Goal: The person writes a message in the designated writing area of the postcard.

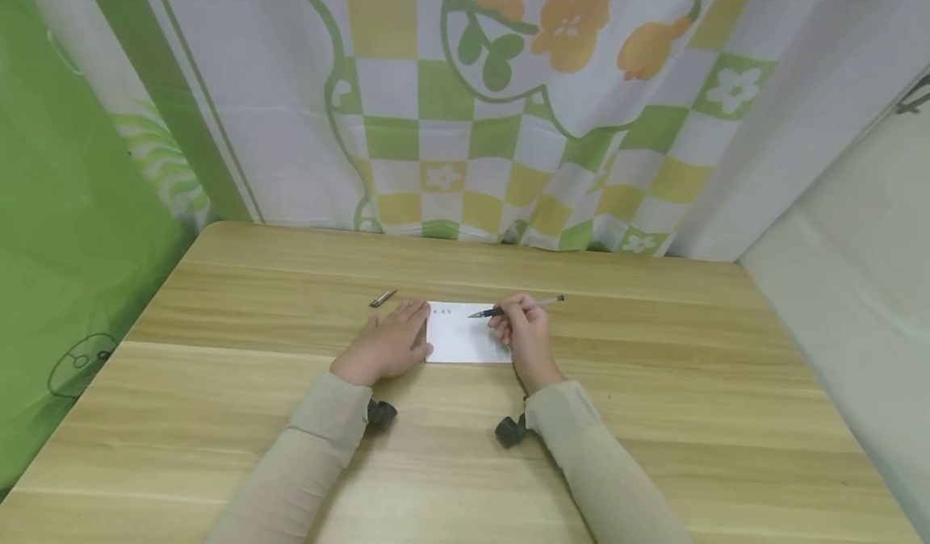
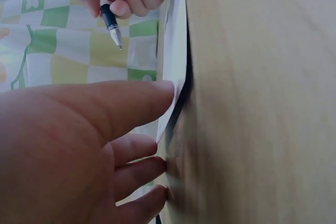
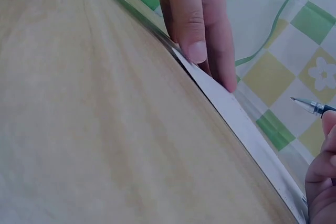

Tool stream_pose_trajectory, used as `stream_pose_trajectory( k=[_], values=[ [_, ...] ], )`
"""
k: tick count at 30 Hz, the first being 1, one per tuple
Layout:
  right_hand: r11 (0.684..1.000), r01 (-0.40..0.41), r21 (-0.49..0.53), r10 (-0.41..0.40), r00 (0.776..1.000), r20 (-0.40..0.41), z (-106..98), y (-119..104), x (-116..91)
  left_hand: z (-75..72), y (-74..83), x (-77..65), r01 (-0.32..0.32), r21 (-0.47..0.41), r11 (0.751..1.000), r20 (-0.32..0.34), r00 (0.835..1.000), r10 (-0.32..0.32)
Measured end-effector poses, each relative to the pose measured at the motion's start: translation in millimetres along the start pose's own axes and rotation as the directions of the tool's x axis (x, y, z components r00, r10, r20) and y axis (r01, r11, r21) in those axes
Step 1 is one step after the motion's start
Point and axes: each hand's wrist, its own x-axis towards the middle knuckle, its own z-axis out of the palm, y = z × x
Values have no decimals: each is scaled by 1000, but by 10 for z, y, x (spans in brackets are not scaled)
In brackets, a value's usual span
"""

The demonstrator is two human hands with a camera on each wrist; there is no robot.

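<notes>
A white sheet of paper (image 1: 465, 341) lies on the wooden table, with a few small marks near its top left corner. My left hand (image 1: 392, 342) rests at the sheet's left edge, fingers extended; in the left wrist view its thumb (image 2: 142, 103) presses on the paper's edge. My right hand (image 1: 528, 338) pinches a gel pen (image 1: 496, 312) over the right part of the sheet. In the left wrist view the pen tip (image 2: 118, 44) points down, apart from the paper. The right wrist view shows the pen (image 3: 315, 107) at its right edge.
A pen cap (image 1: 383, 298) lies on the table (image 1: 218, 415) just beyond the left hand. Behind the table hangs a checked, flowered curtain (image 1: 494, 140). Green cloth (image 1: 80, 229) hangs at the left, and a pale wall (image 1: 843, 229) stands at the right.
</notes>
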Motion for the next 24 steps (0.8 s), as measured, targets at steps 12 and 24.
stream_pose_trajectory(
  k=[12,24],
  values=[
    [997,-14,-78,16,1000,16,8,-46,-18,-120,-65,34,-48,-49,998,-351,936,28],
    [993,-29,-115,31,999,18,2,-43,-22,-275,-373,-36,44,-249,968,-490,856,-165]
  ],
)
